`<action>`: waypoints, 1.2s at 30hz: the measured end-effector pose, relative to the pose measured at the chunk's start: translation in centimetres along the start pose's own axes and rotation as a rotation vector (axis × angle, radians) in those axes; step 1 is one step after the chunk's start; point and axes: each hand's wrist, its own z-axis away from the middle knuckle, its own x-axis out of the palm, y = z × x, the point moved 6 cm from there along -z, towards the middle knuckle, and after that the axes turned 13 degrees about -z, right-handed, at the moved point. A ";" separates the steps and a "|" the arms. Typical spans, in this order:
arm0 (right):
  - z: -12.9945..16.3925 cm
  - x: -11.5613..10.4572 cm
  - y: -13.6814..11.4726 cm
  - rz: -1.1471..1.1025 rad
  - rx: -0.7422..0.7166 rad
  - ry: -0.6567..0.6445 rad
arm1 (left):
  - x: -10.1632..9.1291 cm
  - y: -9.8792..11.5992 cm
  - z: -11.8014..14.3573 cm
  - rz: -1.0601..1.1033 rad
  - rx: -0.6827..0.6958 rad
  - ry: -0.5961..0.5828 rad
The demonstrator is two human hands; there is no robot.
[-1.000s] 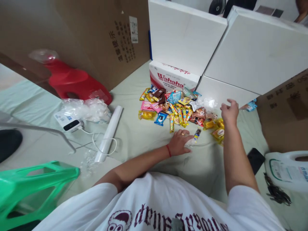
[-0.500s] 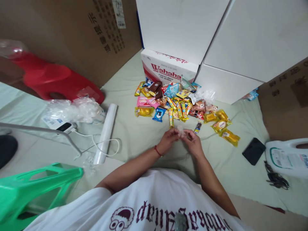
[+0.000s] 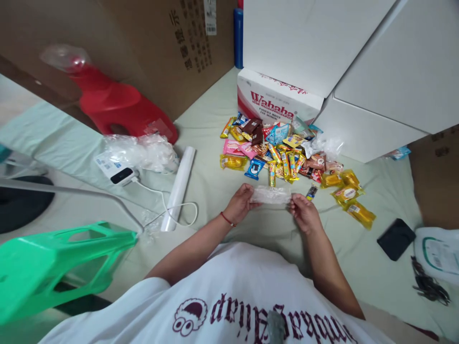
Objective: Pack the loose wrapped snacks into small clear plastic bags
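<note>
Between both hands, just short of the snack pile [image 3: 287,153], a clear plastic bag [image 3: 270,194] hangs stretched flat. Left hand [image 3: 239,204] pinches its left end, right hand [image 3: 304,212] the right end, fingers closed on the film. Bag looks light, limp, slippery, likely to crumple; the edges seem the best hold. Forearms angle inward over the pale green sheet [image 3: 215,191], wrists low

Left hand [image 3: 239,204] and right hand [image 3: 304,213] cover the ends of a clear bag [image 3: 270,195]. Snack [image 3: 287,157] labels are too small to read; lower packets are buried. The green stool [image 3: 53,258] and jug [image 3: 439,253] run off the edges.
</note>
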 end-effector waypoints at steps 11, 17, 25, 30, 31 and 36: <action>1.8 5.5 -1.6 0.817 -0.737 -0.381 | 3.4 -0.7 1.0 -0.169 0.034 -0.112; 2.4 6.1 -0.2 0.809 -0.881 -0.489 | 3.3 -1.8 0.6 -0.368 -0.103 -0.006; 4.6 1.3 -2.4 0.543 -0.825 -0.291 | 2.6 -1.3 0.3 -0.224 -0.123 0.016; 4.8 1.2 -1.6 0.475 -0.726 -0.346 | 6.8 -2.0 0.3 -0.279 -0.123 -0.231; 4.8 1.4 -1.7 0.468 -0.727 -0.350 | 7.4 -2.1 0.1 -0.272 -0.108 -0.245; 4.9 -0.5 -3.1 0.390 -0.719 -0.180 | 6.9 -2.2 -0.8 -0.094 -0.109 -0.247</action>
